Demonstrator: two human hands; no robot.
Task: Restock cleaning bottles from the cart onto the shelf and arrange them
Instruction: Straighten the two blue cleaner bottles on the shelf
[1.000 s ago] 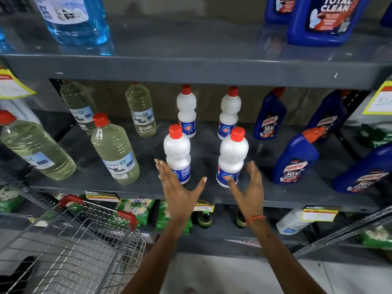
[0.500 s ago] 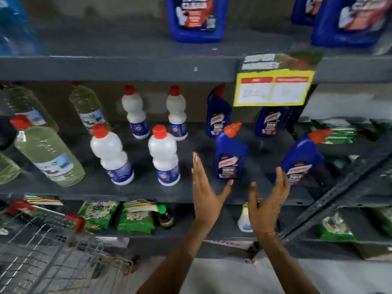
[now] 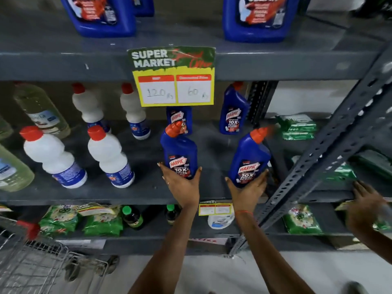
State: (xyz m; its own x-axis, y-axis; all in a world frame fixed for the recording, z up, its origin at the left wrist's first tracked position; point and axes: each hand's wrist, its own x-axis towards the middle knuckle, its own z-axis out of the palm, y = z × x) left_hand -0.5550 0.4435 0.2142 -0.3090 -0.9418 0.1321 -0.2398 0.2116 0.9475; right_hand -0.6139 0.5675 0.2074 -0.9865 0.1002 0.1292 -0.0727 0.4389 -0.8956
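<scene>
Two blue Harpic bottles with orange caps stand at the front of the middle shelf. My left hand grips the base of the left blue bottle. My right hand grips the base of the right blue bottle. Two more blue bottles stand behind them. Several white bottles with red caps stand to the left, with pale yellow bottles further left. The wire cart is at the lower left.
A yellow price sign hangs from the upper shelf, which holds large blue jugs. A slanted grey metal strut crosses at the right. Another person's hand reaches onto green packets at the right. More green packets lie on the lower shelf.
The view has shifted right. Both of my hands moved forward from open in front of the shelf and closed on the two front blue bottles. Another person's hand appeared at right.
</scene>
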